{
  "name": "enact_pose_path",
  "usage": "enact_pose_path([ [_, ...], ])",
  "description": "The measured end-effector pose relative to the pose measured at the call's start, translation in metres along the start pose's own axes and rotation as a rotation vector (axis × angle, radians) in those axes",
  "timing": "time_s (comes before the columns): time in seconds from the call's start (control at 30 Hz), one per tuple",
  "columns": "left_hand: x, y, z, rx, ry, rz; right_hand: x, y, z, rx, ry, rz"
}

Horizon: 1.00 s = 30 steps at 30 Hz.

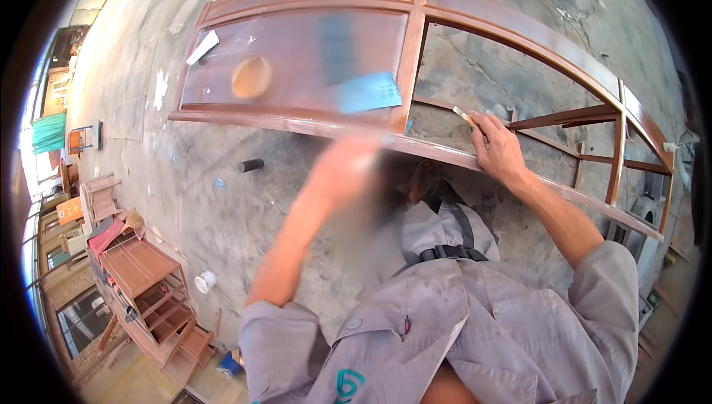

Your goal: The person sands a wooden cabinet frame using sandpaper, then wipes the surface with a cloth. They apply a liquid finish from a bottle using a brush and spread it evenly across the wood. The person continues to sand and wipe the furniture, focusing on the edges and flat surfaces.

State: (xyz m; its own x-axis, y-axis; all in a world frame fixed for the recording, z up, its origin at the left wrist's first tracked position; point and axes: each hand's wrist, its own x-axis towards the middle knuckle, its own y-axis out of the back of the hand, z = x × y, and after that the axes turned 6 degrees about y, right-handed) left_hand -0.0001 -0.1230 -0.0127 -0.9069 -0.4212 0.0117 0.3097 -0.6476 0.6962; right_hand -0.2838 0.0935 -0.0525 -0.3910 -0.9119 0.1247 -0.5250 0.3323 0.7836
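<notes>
A long reddish-brown wooden furniture frame (410,70) spans the space in front of me, with a solid panel (289,48) at its left and open bays at its right. My left hand (345,170) is smeared by motion at the frame's near rail (437,150); whether it grips anything is not visible. My right hand (498,148) rests over that same rail, its fingers bent around a cigarette (464,116) that points away to the left. Lying on the panel are a blue printed sheet (371,93), a blurred dark rectangular piece (337,47), a round tan object (251,77) and a folded white paper (202,47).
On the concrete floor lies a dark cylinder (251,165), left of my left arm. A white tub (205,282) stands beside a wooden cabinet (141,267) at the lower left. Farther off are an orange cart (77,139) and a green bundle (49,134).
</notes>
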Motion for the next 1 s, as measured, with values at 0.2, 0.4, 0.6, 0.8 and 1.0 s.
enact_pose_path([
  [0.2, -0.007, -0.013, 0.004, 0.024, -0.02, 0.086, 0.002, -0.001, -0.003, -0.021, 0.004, -0.026],
  [0.4, -0.013, 0.043, -0.025, -0.073, 0.207, 0.063, -0.001, 0.002, 0.0, -0.011, -0.006, -0.005],
  [0.6, -0.009, -0.022, -0.003, 0.032, -0.028, 0.08, 0.004, -0.002, -0.004, -0.006, 0.021, -0.013],
  [0.8, -0.029, 0.076, -0.062, 0.242, 0.088, 0.137, 0.005, -0.001, -0.001, -0.005, -0.008, -0.013],
  [1.0, -0.026, 0.027, -0.035, 0.063, 0.107, 0.167, 0.004, -0.002, -0.004, -0.007, -0.014, -0.04],
])
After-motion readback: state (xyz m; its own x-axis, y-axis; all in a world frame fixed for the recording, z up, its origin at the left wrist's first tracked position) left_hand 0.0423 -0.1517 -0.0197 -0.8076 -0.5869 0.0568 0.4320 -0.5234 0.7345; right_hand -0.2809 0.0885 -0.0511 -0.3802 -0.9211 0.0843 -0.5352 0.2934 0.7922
